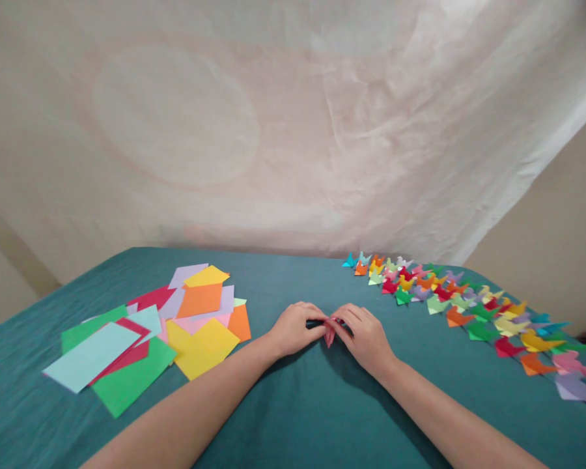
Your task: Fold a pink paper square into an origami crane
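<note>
A small folded piece of pink paper (329,335) is pinched between my two hands, just above the middle of the teal cloth. From the left, my left hand (297,329) grips it with thumb and fingers closed. On the other side, my right hand (362,337) also has its fingertips closed on the paper. The fingers cover most of the paper's upper part, and a pointed lower end shows below them. Its exact folded shape is too small to make out.
Loose coloured paper sheets (205,348) lie overlapping at the left of the teal tablecloth (283,417). Rows of folded paper birds (481,331) in many colours stand along the right side. A pale cloth sheet (293,130) hangs behind the table.
</note>
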`<control>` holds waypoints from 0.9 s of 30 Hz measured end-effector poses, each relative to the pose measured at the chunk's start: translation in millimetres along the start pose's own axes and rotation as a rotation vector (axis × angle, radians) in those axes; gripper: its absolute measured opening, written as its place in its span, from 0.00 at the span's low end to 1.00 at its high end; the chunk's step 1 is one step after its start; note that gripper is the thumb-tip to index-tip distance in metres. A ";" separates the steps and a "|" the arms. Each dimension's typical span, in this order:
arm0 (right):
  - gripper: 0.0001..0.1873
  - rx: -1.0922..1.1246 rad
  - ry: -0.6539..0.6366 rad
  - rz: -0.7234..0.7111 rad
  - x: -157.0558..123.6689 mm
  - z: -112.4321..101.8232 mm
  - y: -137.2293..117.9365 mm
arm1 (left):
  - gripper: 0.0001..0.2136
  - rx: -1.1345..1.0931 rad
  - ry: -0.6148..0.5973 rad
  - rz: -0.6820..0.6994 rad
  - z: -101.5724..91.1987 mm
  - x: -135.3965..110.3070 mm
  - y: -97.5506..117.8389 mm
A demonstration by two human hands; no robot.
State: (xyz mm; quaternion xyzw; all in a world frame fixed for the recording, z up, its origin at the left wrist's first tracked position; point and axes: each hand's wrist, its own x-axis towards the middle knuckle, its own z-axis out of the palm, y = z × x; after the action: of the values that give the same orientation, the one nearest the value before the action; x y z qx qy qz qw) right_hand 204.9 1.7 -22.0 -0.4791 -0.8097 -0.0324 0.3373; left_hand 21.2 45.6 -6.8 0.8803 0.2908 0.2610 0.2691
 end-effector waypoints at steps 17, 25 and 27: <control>0.09 0.009 -0.075 -0.030 -2.6 1.8 0.1 | 0.07 0.204 0.052 -0.041 4.1 -0.1 -5.8; 0.07 0.100 -0.091 0.019 -5.0 2.2 4.2 | 0.08 0.430 0.002 0.072 0.8 -2.4 -2.8; 0.07 0.113 -0.100 0.002 -5.4 1.4 6.7 | 0.09 0.474 -0.012 0.098 0.1 -2.6 -2.5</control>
State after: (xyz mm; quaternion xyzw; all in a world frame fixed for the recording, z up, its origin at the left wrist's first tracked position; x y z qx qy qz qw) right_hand 211.3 1.8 -28.1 -0.4612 -0.8255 0.0375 0.3231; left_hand 18.5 45.6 -9.3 0.9334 0.2994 0.1930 0.0436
